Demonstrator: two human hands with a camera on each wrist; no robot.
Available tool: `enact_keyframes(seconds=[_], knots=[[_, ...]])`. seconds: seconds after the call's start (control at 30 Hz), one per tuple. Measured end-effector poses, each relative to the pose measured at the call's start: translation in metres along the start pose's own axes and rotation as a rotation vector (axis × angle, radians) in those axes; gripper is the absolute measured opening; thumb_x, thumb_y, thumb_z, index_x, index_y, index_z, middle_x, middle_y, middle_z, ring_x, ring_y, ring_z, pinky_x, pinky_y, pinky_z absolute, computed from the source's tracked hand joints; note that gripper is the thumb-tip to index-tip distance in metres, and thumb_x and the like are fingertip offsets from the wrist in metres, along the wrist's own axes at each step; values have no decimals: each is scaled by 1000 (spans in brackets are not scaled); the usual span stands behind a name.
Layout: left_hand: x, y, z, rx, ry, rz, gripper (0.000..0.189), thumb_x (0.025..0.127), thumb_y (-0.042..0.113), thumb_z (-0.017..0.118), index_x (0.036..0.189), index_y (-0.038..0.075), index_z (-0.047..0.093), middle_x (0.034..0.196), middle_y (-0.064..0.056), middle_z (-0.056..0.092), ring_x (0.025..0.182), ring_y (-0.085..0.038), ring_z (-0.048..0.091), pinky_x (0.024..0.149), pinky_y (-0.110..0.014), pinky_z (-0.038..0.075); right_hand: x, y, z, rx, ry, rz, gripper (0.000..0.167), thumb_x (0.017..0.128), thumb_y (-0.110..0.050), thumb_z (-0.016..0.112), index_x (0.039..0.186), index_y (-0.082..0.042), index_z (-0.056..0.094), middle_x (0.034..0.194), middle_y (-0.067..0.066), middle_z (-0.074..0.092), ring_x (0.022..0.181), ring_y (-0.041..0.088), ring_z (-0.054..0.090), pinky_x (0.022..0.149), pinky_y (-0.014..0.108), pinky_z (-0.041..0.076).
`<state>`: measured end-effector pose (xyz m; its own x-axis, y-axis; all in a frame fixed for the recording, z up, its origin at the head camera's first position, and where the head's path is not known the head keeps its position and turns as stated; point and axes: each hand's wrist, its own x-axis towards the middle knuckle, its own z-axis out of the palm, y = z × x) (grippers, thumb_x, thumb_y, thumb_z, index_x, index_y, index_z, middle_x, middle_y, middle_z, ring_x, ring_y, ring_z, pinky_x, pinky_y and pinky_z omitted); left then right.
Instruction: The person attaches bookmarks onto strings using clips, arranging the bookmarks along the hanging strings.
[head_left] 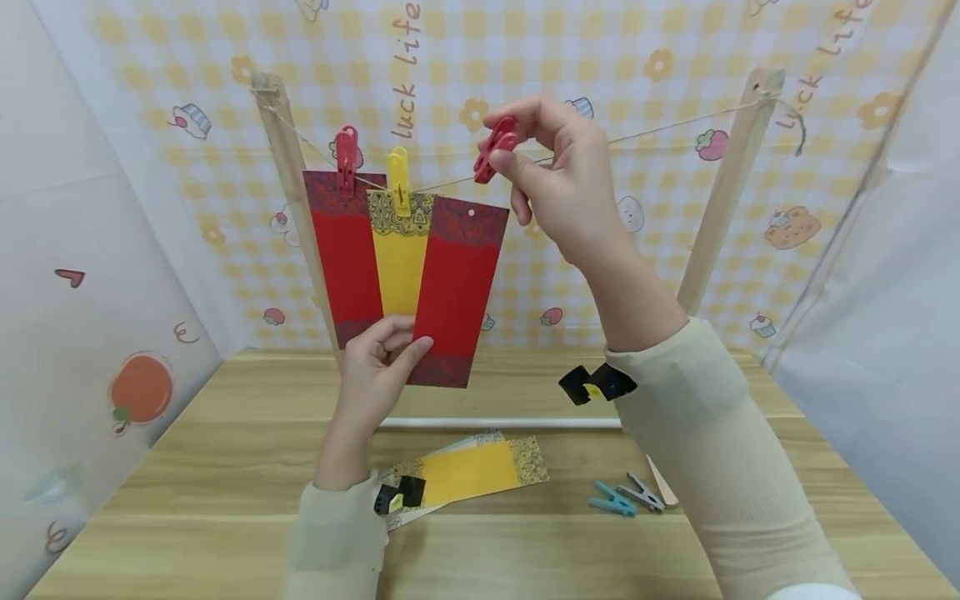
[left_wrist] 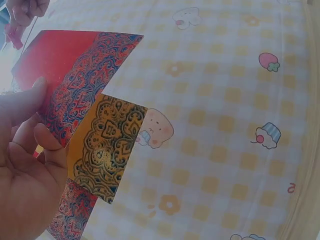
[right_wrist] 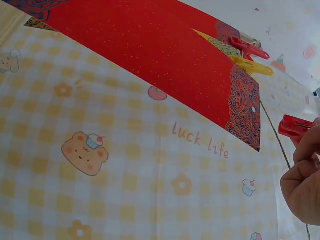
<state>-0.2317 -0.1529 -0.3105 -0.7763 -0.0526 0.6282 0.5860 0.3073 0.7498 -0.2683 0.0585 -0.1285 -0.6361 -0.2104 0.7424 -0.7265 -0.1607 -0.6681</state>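
My left hand point(head_left: 378, 367) pinches the lower left edge of a red card point(head_left: 459, 283) with patterned ends and a small hole near its top. My right hand point(head_left: 570, 171) pinches a red clothespin point(head_left: 497, 150) up by the string point(head_left: 652, 131), above and to the right of that card's top edge. To the left, a yellow card point(head_left: 400, 262) hangs from the string under a yellow clothespin point(head_left: 400, 182). Farther left another red card point(head_left: 345, 258) hangs under a second red clothespin point(head_left: 346, 161). The held card overlaps the yellow one in the head view.
Wooden posts point(head_left: 723, 192) at both sides carry the string. On the table point(head_left: 247, 500) lie a yellow patterned card point(head_left: 472, 472) over a pale one, a teal clothespin point(head_left: 613, 500) and a grey clothespin point(head_left: 642, 493). A white bar point(head_left: 502, 423) runs between the posts. Behind hangs a checked cloth point(head_left: 585, 275).
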Motion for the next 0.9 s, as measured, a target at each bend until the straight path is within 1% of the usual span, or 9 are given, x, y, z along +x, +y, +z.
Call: enact_keyframes(seconds=[0.13,0.2,0.23,0.4,0.47,0.53,0.67,0.73,0.9], knots=[[3,1,2,-34,24,-34,22,87,-3,72,108,-7,68,84,11,75,51,-4,38,51,-19,33,6,-3,4,-12,21,31,13,90,7,65,101,0,68,86,7,66,42,17,44,38,23,34],[3,0,2,-44,31,-45,21,87,-3,71,108,-7,68,83,18,73,51,-5,37,51,-19,32,8,-4,6,-49,28,53,13,91,6,65,102,0,68,86,5,65,38,17,37,38,23,33],[3,-1,2,-49,34,-51,21,87,-3,71,107,-7,68,82,17,73,51,-5,36,50,-19,32,10,-4,7,-73,29,63,13,91,5,65,102,-1,68,86,5,65,38,16,36,38,22,32],[1,-5,3,-42,48,-78,21,87,-3,71,107,-7,67,84,4,76,51,-4,38,51,-18,33,15,-7,12,-219,6,100,12,93,-3,66,105,-5,69,86,0,65,40,15,33,38,23,33],[1,-6,4,-46,46,-87,22,87,-3,71,108,-7,67,85,4,77,51,-4,40,51,-17,35,16,-8,13,-260,-2,129,13,93,-5,67,105,-6,69,86,0,65,41,15,32,38,23,33],[1,-7,6,-52,41,-92,23,87,-3,71,110,-7,67,86,5,77,52,-4,41,52,-17,36,18,-9,14,-272,-7,173,11,93,-5,67,104,-8,69,86,0,66,41,14,31,38,22,32],[1,-7,10,-61,28,-83,25,87,-3,71,111,-7,67,87,1,77,52,-4,41,52,-18,36,21,-9,14,-312,-37,225,10,93,-4,67,101,-9,69,84,0,65,43,12,31,38,22,30],[1,-6,12,-70,26,-81,25,87,-4,71,111,-7,67,86,5,76,51,-4,38,52,-18,35,21,-9,13,-342,-62,241,10,93,-4,66,102,-9,68,83,1,64,43,13,32,39,22,31],[1,-7,16,-91,21,-91,24,88,-4,70,111,-7,66,82,22,72,49,-3,34,50,-18,31,19,-8,10,-424,-115,285,13,95,-8,65,107,-10,69,84,1,64,49,16,36,41,23,35]])
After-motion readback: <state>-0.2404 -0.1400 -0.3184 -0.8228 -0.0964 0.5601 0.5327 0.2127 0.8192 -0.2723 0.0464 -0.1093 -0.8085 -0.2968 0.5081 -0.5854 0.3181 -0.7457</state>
